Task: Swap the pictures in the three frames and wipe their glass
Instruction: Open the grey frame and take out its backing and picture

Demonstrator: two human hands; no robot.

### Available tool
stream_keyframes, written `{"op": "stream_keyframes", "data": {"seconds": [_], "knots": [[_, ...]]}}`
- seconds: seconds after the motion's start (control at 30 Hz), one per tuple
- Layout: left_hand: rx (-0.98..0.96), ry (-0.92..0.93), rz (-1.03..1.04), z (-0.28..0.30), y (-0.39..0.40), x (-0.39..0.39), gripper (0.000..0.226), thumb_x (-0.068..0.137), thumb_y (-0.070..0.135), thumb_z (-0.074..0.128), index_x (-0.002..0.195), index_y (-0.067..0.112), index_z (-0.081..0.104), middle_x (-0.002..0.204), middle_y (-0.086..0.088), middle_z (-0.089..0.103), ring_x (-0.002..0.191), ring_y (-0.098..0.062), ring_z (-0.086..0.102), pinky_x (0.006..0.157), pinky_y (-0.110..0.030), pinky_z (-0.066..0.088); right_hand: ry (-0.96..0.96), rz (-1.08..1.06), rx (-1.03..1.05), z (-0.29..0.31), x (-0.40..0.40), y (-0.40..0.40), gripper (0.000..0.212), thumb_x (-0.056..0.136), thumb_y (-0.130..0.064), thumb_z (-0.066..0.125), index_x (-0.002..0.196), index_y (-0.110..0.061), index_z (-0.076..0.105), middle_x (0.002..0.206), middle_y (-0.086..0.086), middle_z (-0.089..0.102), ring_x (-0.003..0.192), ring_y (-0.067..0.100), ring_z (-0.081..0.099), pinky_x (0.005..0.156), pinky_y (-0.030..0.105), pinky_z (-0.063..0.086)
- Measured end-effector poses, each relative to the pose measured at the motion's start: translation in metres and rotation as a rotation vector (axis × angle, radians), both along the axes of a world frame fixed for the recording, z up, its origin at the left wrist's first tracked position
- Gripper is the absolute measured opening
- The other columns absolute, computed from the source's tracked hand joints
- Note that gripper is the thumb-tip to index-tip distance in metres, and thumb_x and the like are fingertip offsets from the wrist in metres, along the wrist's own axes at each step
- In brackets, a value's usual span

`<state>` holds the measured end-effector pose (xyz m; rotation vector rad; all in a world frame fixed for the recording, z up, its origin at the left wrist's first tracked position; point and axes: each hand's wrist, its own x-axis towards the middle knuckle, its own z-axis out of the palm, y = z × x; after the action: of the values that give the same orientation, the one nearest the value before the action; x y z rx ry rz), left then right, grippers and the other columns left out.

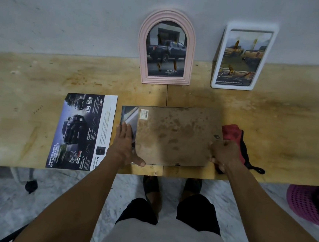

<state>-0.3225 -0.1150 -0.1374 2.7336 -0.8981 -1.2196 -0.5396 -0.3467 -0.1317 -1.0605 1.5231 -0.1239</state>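
A pale yellow plywood tabletop (pixel 40 79) with brown stains; a mottled brown backing board (pixel 175 134) bearing a white barcode sticker (pixel 144 114); an arched pink frame (pixel 166 48) — a rectangular white frame (pixel 243 57) — a crumpled red-and-black cloth (pixel 236 137); a magenta perforated basket (pixel 308 205).

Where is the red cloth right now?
In the head view, the red cloth lies on the wooden table, just right of the brown backing board, partly behind the right hand.

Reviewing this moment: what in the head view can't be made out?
- Glass of the face-down frame: hidden under its brown backing.
- Red cloth: mostly covered by the right hand and frame.
- Small print on the loose car picture: too small.
- Purple basket: cut by the right edge.
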Motion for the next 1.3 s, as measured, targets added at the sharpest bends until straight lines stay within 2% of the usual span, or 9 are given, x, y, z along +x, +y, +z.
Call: {"op": "stream_keyframes", "data": {"seconds": [0.13,0.27,0.53,0.73,0.83,0.97,1.1,1.23,1.3], "knots": [[0.001,0.002,-0.009,0.001,-0.001,0.002,0.162,0.051,0.062,0.088,0.152,0.002,-0.022,0.16,-0.014,-0.029,0.144,-0.033,-0.034,0.121,-0.043,-0.01,-0.001,-0.089,-0.063,-0.008,-0.006,-0.003,0.017,0.095,-0.014,0.06,0.081,-0.012,0.05,0.088,0.011,0.066,0.045,0.018,0.054,0.037,0.024,0.042],[-0.005,-0.009,-0.009,0.0,0.0,0.0,0.161,0.051,0.064,0.087,0.152,0.003,-0.022,0.161,-0.014,-0.028,0.145,-0.033,-0.032,0.122,-0.041,-0.009,0.084,-0.121,-0.138,-0.01,-0.013,-0.004,0.018,0.086,-0.017,0.07,0.098,-0.009,0.058,0.097,0.026,0.068,0.051,0.023,0.054,0.038,0.023,0.042],[-0.003,-0.006,-0.029,-0.002,0.007,0.007,0.158,0.054,0.057,0.089,0.152,0.006,-0.024,0.161,-0.009,-0.03,0.146,-0.026,-0.031,0.12,-0.035,-0.008,0.079,-0.147,-0.224,-0.002,-0.008,0.01,0.028,0.086,-0.011,0.069,0.108,-0.017,0.053,0.104,0.013,0.067,0.077,0.027,0.063,0.059,0.032,0.052],[-0.008,-0.011,-0.031,-0.004,0.019,0.015,0.159,0.053,0.054,0.091,0.152,0.007,-0.024,0.161,-0.008,-0.031,0.146,-0.024,-0.031,0.121,-0.035,-0.006,-0.027,-0.116,-0.172,0.007,-0.004,0.039,0.062,0.075,0.001,0.079,0.126,-0.017,0.049,0.112,0.002,0.059,0.093,0.023,0.061,0.063,0.028,0.051],[-0.015,-0.013,-0.046,-0.005,0.021,0.015,0.158,0.055,0.054,0.09,0.152,0.006,-0.024,0.16,-0.008,-0.031,0.145,-0.024,-0.032,0.12,-0.034,-0.007,-0.037,-0.1,-0.195,0.013,-0.005,0.033,0.061,0.079,0.003,0.077,0.131,-0.011,0.048,0.116,0.002,0.055,0.096,0.019,0.055,0.064,0.021,0.047],[-0.023,-0.019,-0.04,-0.007,0.02,0.015,0.158,0.054,0.053,0.091,0.152,0.005,-0.024,0.16,-0.01,-0.032,0.145,-0.026,-0.033,0.119,-0.034,-0.009,-0.035,-0.123,-0.205,0.021,-0.018,0.011,0.062,0.081,0.001,0.075,0.137,-0.01,0.049,0.124,0.004,0.059,0.1,0.017,0.055,0.084,0.024,0.045],[-0.038,-0.033,-0.032,-0.013,0.02,0.016,0.159,0.053,0.054,0.091,0.152,0.003,-0.023,0.16,-0.011,-0.031,0.146,-0.027,-0.032,0.12,-0.034,-0.008,-0.159,-0.266,-0.106,0.03,-0.019,0.008,0.058,0.082,0.006,0.071,0.133,-0.014,0.052,0.116,0.005,0.061,0.094,0.023,0.061,0.077,0.035,0.053],[-0.047,-0.08,-0.094,-0.011,0.025,0.018,0.159,0.05,0.063,0.088,0.155,0.001,-0.014,0.164,-0.014,-0.02,0.149,-0.031,-0.023,0.123,-0.039,-0.001,-0.252,-0.408,0.016,0.032,-0.013,0.019,0.05,0.084,0.005,0.068,0.126,-0.02,0.058,0.112,0.007,0.064,0.096,0.029,0.064,0.078,0.048,0.059],[-0.047,-0.125,-0.104,-0.009,0.027,0.02,0.152,0.044,0.07,0.086,0.154,-0.001,0.008,0.163,-0.018,0.002,0.151,-0.037,-0.005,0.122,-0.048,0.016,-0.28,-0.423,0.038,0.036,-0.008,0.024,0.049,0.084,0.005,0.067,0.126,-0.02,0.059,0.112,0.008,0.064,0.098,0.031,0.064,0.078,0.049,0.059]]}}
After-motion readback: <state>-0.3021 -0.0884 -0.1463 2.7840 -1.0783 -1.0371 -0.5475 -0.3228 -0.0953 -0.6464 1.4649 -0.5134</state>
